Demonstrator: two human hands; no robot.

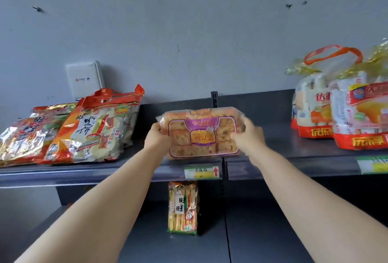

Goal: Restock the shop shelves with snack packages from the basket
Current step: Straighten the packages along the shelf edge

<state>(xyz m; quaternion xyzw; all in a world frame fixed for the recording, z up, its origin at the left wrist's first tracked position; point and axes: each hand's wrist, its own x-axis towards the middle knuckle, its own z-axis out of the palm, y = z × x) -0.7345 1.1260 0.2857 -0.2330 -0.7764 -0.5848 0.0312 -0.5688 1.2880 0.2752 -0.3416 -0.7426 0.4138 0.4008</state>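
The snack package (202, 132), gripped endwise by fingers of left hand (157, 136) and right hand (248, 136), should be lowered flat onto the shelf (275, 145).

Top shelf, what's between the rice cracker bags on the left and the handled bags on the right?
Head view: only the purple-labelled snack pack, held by the left hand and right hand; the shelf there is otherwise bare.
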